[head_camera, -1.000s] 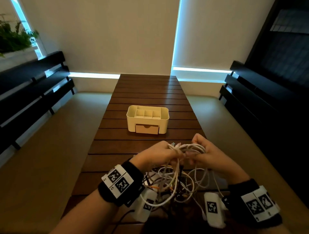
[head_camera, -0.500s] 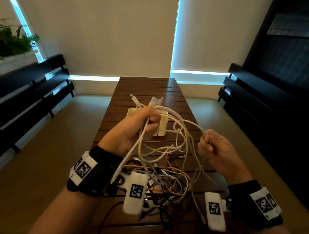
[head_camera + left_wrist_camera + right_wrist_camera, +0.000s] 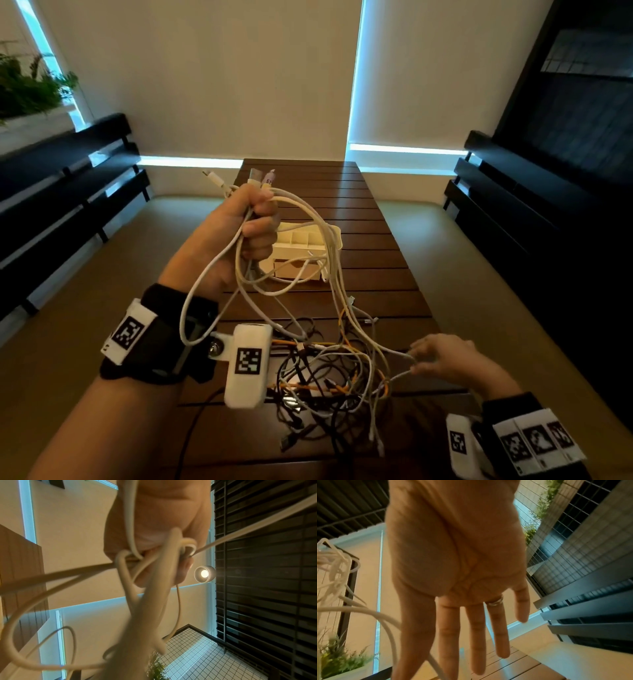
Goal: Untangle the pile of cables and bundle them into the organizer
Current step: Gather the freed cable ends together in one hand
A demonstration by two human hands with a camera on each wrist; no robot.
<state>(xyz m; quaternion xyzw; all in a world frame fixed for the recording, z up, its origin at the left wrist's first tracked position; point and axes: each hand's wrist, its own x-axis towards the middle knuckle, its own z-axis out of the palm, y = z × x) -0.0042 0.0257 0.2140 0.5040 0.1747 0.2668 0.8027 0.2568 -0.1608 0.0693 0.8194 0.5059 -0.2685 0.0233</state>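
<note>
Since 0.5 s ago the left hand (image 3: 250, 233) has risen higher with its fistful of white cables (image 3: 308, 219), and the right hand (image 3: 445, 359) has dropped from mid-air to the near right of the pile, letting go of the strand it pinched.

Nearest, the tangled pile (image 3: 329, 383) lies on the slatted wooden table (image 3: 376, 240): black, white, grey and orange cords looped through each other, plugs poking out at the near edge. The right hand hovers just beside its right flank, fingers (image 3: 476, 635) straight and spread, gripping nothing; 2 pale strands run past the fingertips toward the left.

Above and beyond, the left hand is clenched round several white cables, about 3 connector ends (image 3: 260, 176) standing up out of the fist. Their long axis runs from the fist down and right into the pile, so the taut strands slope toward the right hand, which is the nearer one to where they are snagged.

Farthest, the cream organizer (image 3: 329, 240) sits mid-table behind the hanging loops, its compartments apparently empty, so bundling looks barely begun.
</note>
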